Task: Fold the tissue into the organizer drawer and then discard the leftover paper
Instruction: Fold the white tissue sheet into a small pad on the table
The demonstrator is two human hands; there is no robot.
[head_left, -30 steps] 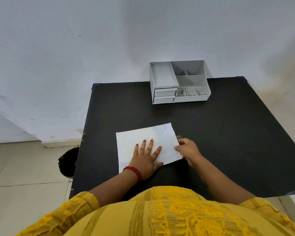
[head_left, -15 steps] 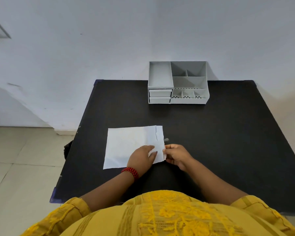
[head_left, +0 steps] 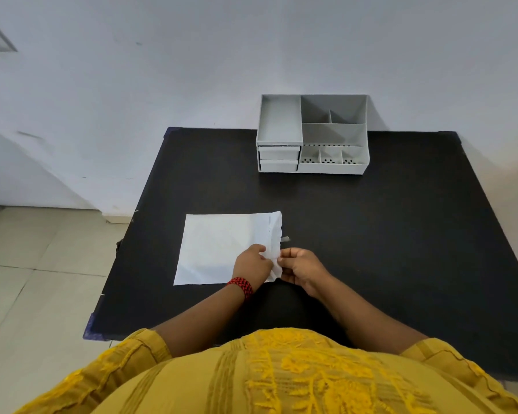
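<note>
White tissue [head_left: 222,249] lies unfolded on the counter [head_left: 371,234]; both hands' fingers [head_left: 284,254] pinch its edge, organizer [head_left: 311,135] drawers closed, everything remains.

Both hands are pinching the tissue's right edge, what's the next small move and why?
Probably lift that edge and carry it left to fold the tissue in half. Left hand and right hand pinch it; the sheet lies flat, far wider than the shut drawers.

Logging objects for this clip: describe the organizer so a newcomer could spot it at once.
On the black table, look to the far edge against the white wall. There stands the organizer, the only grey boxy thing, with open compartments on top and two shut drawers at its front left.
</note>
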